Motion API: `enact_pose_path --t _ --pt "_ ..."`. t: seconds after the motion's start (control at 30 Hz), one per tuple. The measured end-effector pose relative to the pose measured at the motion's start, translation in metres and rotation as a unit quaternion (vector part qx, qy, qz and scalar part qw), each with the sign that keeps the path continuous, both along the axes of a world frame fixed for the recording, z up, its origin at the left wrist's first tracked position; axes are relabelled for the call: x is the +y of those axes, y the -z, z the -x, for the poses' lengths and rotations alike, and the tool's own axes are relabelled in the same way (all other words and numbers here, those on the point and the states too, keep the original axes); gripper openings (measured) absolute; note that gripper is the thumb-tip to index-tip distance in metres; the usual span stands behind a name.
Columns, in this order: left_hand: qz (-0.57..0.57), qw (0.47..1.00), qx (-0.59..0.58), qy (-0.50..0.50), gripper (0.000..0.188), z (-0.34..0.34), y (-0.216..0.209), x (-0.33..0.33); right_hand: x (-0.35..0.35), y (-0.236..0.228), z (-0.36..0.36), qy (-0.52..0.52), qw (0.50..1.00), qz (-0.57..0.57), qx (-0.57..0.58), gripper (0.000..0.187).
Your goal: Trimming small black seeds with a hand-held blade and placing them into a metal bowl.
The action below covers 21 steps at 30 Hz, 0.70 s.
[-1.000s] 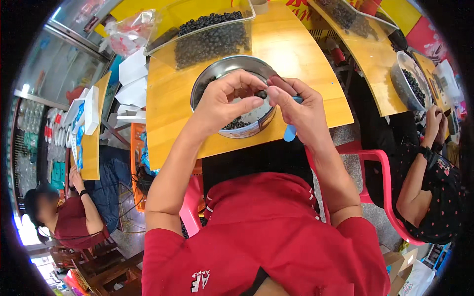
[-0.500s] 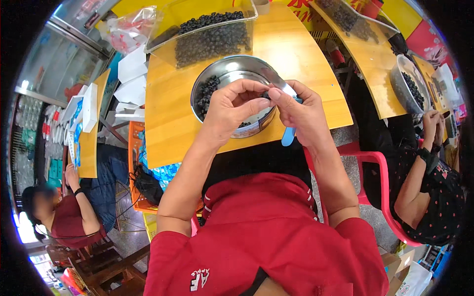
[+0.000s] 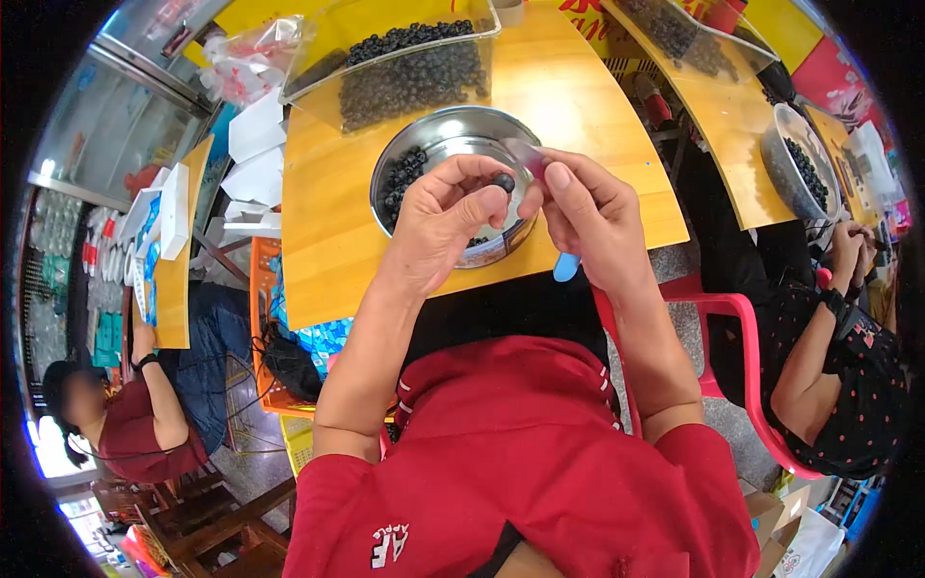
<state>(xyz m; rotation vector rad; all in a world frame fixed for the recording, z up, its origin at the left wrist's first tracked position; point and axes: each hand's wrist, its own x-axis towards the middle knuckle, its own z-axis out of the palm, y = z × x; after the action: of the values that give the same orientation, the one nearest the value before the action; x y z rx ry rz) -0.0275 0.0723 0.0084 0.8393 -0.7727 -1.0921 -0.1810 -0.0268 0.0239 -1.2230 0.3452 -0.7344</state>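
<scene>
My left hand (image 3: 438,217) pinches a small round black ball (image 3: 503,181), berry- or nut-like, between thumb and fingertips. Just to its right, my right hand (image 3: 593,212) grips a small knife with a blue handle (image 3: 567,267); its blade (image 3: 523,154) points up and left, near the ball but apart from it. Both hands are above a round steel bowl (image 3: 453,118). More of the black balls (image 3: 400,183) lie along the bowl's left side, and my hands hide part of its inside.
Behind the bowl, a clear plastic bin (image 3: 323,96) of black balls stands on the yellow wooden table (image 3: 337,241). At right, a person (image 3: 819,366) works by a clear tub (image 3: 795,183); another person (image 3: 145,414) sits at left. A pink chair (image 3: 747,347) stands beside me.
My hands have drawn slightly apart, so the black ball shows plainly in my left fingers. The knife blade has tilted to the left and now shows above my right hand.
</scene>
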Motion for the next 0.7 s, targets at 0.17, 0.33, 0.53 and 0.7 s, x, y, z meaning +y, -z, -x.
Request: enact_pose_path --t 0.17,0.33,0.53,0.7 --pt "-0.010 0.999 -0.022 -0.021 0.022 0.004 -0.002 -0.003 0.004 0.001 0.000 0.003 0.990 0.140 0.022 0.033" --pt "-0.010 1.000 -0.023 -0.015 0.021 0.005 -0.004 -0.002 0.003 0.002 0.001 -0.005 0.987 0.157 0.038 0.033" --pt "-0.007 0.998 -0.066 -0.018 0.023 -0.003 -0.002 -0.001 0.002 0.000 0.001 -0.032 0.989 0.139 0.039 0.032" --pt "-0.008 0.995 -0.098 -0.016 0.024 -0.009 0.000 0.002 -0.001 0.000 0.003 -0.058 0.990 0.125 0.030 0.030"
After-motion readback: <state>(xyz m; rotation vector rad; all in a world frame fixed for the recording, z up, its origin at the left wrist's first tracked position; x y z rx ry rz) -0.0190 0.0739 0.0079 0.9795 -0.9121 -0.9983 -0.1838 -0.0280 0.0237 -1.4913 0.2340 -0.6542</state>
